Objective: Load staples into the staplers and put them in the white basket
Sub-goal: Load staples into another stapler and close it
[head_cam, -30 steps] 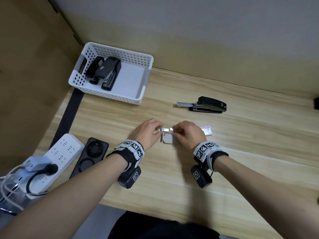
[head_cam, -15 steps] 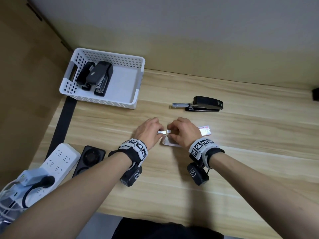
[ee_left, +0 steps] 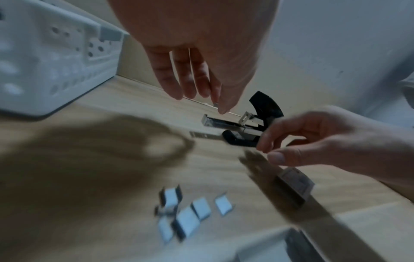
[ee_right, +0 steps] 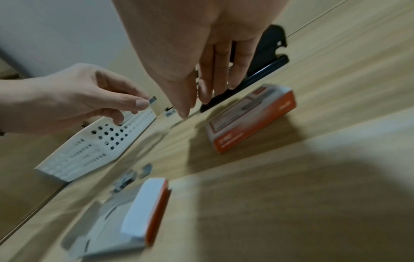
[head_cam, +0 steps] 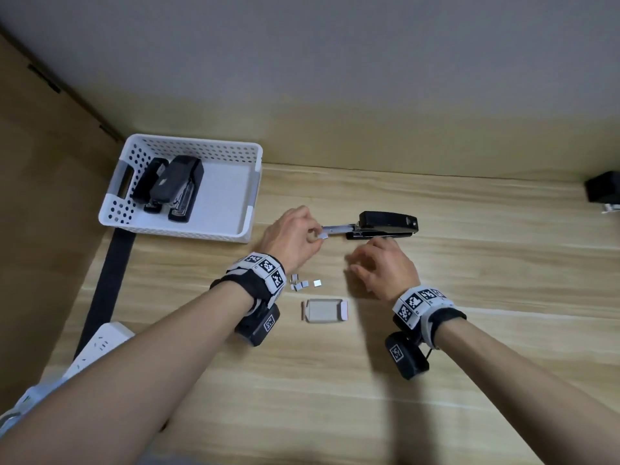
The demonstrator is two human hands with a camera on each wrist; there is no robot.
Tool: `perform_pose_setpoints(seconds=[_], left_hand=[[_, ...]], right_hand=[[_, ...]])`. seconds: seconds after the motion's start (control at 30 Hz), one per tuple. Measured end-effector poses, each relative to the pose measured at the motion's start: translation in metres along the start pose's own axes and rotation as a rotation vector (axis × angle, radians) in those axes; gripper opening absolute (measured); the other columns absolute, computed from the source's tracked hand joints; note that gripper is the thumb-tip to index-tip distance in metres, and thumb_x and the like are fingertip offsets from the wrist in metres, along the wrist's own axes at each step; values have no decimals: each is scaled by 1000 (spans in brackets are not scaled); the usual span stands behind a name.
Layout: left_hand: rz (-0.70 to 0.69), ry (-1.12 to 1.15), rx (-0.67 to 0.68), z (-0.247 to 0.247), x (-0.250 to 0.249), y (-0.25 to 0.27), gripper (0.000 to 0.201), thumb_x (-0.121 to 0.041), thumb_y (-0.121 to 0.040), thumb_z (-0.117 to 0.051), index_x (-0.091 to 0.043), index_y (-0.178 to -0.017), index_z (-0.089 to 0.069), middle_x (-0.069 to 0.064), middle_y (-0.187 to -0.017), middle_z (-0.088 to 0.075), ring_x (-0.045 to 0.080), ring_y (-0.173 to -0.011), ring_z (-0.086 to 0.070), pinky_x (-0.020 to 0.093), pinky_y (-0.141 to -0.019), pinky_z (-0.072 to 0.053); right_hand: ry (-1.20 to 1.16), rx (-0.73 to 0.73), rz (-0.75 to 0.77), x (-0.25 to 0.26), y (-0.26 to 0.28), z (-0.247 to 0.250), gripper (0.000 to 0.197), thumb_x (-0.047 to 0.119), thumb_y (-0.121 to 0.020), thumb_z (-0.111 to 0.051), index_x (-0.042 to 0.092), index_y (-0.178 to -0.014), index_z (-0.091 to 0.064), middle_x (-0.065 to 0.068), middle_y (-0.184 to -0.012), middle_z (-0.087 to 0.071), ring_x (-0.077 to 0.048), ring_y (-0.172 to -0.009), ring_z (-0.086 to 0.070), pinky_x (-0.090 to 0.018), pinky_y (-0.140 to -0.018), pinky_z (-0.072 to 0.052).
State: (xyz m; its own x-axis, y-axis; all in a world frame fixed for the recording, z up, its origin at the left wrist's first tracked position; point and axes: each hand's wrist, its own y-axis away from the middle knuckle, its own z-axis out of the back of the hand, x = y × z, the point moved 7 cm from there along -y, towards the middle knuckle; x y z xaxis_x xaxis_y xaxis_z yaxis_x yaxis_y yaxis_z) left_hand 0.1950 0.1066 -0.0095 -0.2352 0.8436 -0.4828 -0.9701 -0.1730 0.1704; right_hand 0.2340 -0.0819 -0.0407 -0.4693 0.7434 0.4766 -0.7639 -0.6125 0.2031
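Observation:
A black stapler (head_cam: 385, 224) lies on the wooden table with its metal staple tray (head_cam: 335, 228) pulled out to the left. My left hand (head_cam: 317, 234) pinches a short staple strip (head_cam: 323, 235) just beside the tray's end; the strip also shows in the right wrist view (ee_right: 153, 99). My right hand (head_cam: 360, 263) hovers in front of the stapler, fingers relaxed and holding nothing. Several loose staple pieces (head_cam: 303, 283) and the open staple box tray (head_cam: 323, 310) lie nearer me. The white basket (head_cam: 188, 229) at the back left holds two staplers (head_cam: 174, 186).
An orange staple box sleeve (ee_right: 253, 115) lies by my right hand, below the stapler. A white power strip (head_cam: 100, 344) and a black strap (head_cam: 110, 280) sit at the table's left edge. A black object (head_cam: 602, 186) stands far right, by the wall.
Both hands left the staple box and moved forward to the stapler. The left hand kept a short strip and the right hand let go. Loose staple pieces now lie on the table.

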Motion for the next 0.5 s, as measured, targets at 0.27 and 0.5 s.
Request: perform_pose_setpoints(seconds=[0.27, 0.5], left_hand=[[-46, -104, 147, -20, -9, -40, 14, -30, -88, -69, -21, -98, -73, -7, -99, -65, 16, -89, -60, 39, -80, -54], [-61, -23, 134, -19, -3, -42, 16, -25, -85, -71, -17, -97, -77, -4, -93, -75, 13, -82, -65, 30, -80, -55]], right_hand=[[-20, 45, -48, -28, 1, -4, 22, 41, -90, -62, 26, -105, -68, 8, -109, -58, -15, -108, -47, -27, -77, -42], [-73, 43, -52, -32, 0, -7, 23, 42, -91, -59, 25, -103, -69, 8, -107, -59, -15, -107, -48, -35, -82, -49]])
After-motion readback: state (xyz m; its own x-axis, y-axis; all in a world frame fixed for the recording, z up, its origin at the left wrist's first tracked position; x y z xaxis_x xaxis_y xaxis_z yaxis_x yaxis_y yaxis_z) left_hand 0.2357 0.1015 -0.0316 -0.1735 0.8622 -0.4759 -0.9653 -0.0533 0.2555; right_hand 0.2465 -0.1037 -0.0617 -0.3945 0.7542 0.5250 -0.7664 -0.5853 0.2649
